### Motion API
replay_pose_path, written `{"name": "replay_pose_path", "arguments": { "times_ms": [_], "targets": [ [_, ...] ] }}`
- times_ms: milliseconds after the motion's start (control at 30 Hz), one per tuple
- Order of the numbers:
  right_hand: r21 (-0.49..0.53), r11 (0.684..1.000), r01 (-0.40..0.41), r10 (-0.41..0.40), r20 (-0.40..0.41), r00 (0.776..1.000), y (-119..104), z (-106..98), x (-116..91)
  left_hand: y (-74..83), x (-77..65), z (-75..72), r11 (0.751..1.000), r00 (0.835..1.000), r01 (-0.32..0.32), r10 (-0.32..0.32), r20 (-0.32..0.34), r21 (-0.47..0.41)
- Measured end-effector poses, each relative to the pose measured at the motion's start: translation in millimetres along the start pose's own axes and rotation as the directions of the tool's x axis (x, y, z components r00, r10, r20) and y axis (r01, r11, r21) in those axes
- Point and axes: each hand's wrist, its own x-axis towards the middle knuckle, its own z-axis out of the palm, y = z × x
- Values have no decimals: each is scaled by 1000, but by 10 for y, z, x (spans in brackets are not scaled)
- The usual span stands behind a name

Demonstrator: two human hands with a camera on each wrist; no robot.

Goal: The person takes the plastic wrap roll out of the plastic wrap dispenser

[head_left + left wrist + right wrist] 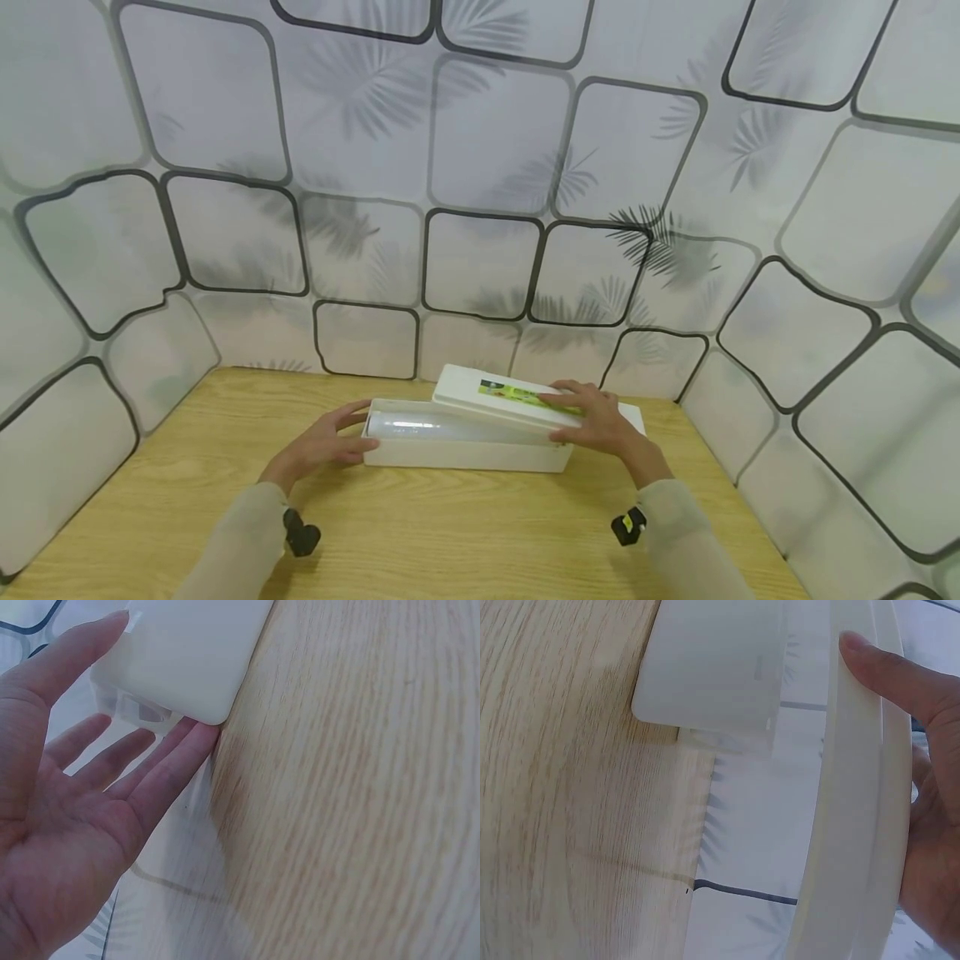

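Observation:
A long white box (468,454) rests on the table, with a shiny, pale roll of what looks like plastic film (412,425) inside it. My left hand (330,442) is at the box's left end, and its extended fingers touch that end in the left wrist view. My right hand (596,421) grips the white lid (457,383), thumb on the near edge and fingers across the top. The lid sits at a slant over the box's right part and hides that part of the roll. A yellow-green label (517,392) lies along the lid's top, partly covered by my fingers.
The wood-grain table (450,533) extends in front of the box and to both sides. Behind it and along the sides stand patterned walls (360,250) with dark rounded outlines and leaf prints. Dark devices (302,533) are worn on both wrists.

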Motion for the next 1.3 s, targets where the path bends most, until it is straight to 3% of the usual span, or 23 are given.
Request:
{"name": "replay_pose_path", "arguments": {
  "times_ms": [467,1300],
  "targets": [
    [-11,1000,16,-16,-18,1000,75,-43,-55,12,-17,-19,1000,1000,3,-3,-6,15],
    [-26,998,-62,60,-65,996,278,-110,-255,3,-4,-1,1000,1000,7,-7,5,11]
  ]
}}
